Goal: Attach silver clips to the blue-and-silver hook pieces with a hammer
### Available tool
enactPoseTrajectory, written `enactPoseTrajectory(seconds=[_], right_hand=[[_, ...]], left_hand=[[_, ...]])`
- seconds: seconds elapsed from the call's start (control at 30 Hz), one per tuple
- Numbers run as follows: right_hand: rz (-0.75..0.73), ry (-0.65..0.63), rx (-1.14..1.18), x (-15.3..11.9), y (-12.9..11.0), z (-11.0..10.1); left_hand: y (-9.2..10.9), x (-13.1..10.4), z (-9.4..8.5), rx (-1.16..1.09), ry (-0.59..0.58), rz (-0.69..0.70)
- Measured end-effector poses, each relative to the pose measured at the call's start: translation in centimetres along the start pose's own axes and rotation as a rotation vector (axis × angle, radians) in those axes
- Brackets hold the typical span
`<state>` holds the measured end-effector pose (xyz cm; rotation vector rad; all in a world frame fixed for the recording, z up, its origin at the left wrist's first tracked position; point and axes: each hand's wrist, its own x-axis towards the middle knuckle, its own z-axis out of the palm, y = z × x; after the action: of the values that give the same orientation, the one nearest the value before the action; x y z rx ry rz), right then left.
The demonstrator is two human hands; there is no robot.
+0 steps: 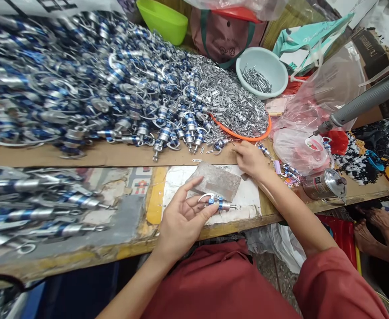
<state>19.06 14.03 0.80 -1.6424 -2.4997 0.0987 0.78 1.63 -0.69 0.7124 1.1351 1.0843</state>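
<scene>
My left hand (188,217) holds a blue and silver metal piece (223,204) between thumb and fingers; the piece has a curved white-silver arm and a small ring at its right end. Beneath it lie a grey metal plate (219,177) and a white sheet (247,206). My right hand (251,159) is farther forward, fingers pinched together at the cardboard's edge, close to the orange rim (247,136); whatever is between its fingertips is too small to name. Small flat metal parts (244,106) are heaped behind that rim.
A big pile of blue and silver pieces (91,88) covers the back left, with more at the left front (41,212). A pale bowl (277,73) holds metal pins. At right are a metal pot (317,185) and a hanging grey tool (367,99). Another person's feet (372,235) show lower right.
</scene>
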Motion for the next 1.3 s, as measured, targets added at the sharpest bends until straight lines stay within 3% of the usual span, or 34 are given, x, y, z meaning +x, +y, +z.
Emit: enactPoseTrajectory(seconds=[0.07, 0.17, 0.27, 0.33, 0.6, 0.73, 0.93, 1.1, 1.3], right_hand=[[0.002, 0.103, 0.273, -1.6, -0.5, -0.9], [-0.171, 0.147, 0.548, -4.5, -2.1, -2.0], [-0.391, 0.159, 0.472, -6.7, -3.7, -2.4], [-0.444, 0.145, 0.34, -7.4, -4.2, -2.5], [-0.405, 0.029, 0.212, -7.0, -5.4, -3.5], [-0.381, -0.073, 0.307, -6.2, -5.9, -3.8], [-0.24, -0.285, 0.523, -4.9, -4.3, -4.0], [-0.352, -0.224, 0.491, -4.6, -4.7, -3.1], [-0.182, -0.06, 0.599, -5.2, -5.6, -2.3]], left_hand=[[0.0, 0.1, -0.1, -0.016, -0.011, -0.013], [-0.1, 0.2, -0.1, -0.04, -0.025, 0.007], [-0.2, 0.3, -0.1, -0.052, -0.032, 0.027], [0.0, 0.3, -0.1, -0.057, -0.038, 0.014], [0.4, 0.2, 0.1, -0.071, -0.04, 0.0], [0.4, 0.1, 0.1, -0.078, -0.049, 0.006], [0.3, 0.1, 0.1, -0.062, -0.044, 0.012], [0.2, 0.1, 0.1, -0.071, -0.038, 0.012], [0.2, 0.2, 0.2, -0.105, -0.054, 0.0]])
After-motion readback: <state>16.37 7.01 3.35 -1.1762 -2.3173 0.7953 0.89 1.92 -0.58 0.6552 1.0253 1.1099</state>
